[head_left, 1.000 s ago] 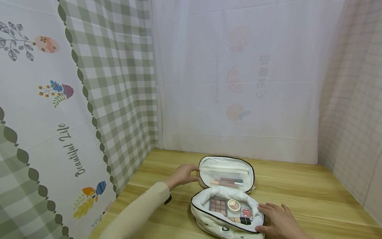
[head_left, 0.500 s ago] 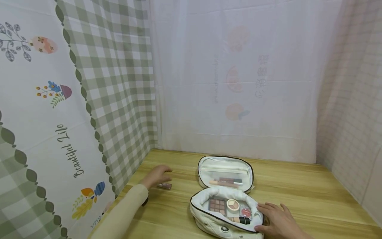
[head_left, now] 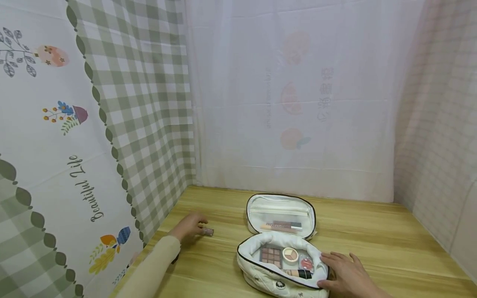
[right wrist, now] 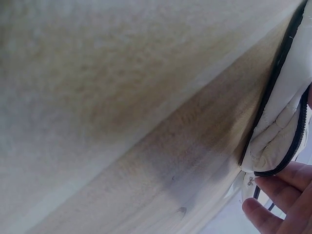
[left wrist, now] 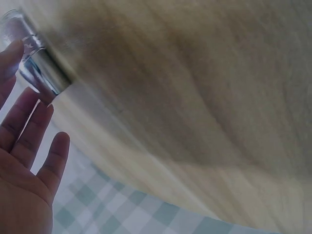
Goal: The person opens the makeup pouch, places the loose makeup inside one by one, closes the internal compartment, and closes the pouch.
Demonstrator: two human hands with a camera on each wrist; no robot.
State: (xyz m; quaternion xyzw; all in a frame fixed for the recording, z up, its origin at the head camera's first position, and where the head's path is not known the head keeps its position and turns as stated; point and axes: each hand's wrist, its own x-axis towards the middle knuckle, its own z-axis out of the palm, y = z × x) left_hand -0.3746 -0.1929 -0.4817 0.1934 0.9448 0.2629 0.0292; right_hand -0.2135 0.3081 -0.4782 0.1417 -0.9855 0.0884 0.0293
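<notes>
My left hand (head_left: 188, 227) is at a small lip gloss tube (head_left: 208, 231) lying on the left part of the table. In the left wrist view, its extended fingers (left wrist: 59, 146) reach around the tube's shiny cap, and one fingertip overlaps the clear body. A cream makeup bag (head_left: 261, 278) with black zip edging lies unzipped, its lid (head_left: 279, 210) folded back. My right hand (head_left: 350, 273) grips the bag's right end, thumb toward the front corner and fingers on the rim. Inside sit an eyeshadow palette (head_left: 271, 257), a round three-colour pan (head_left: 290, 255), a pink compact (head_left: 306, 263) and a black-capped tube (head_left: 298, 273).
Behind the lid's clear pocket lie several slim cosmetic tubes (head_left: 285, 226). The wooden table (head_left: 357, 227) runs back to a white cloth (head_left: 231, 124). A green checked curtain (head_left: 145, 103) borders the left side, with a pale curtain (head_left: 436, 145) on the right.
My left hand has left the lid's left edge, moved left across the table and come down at the lip gloss tube. The right hand has stayed at the bag.
</notes>
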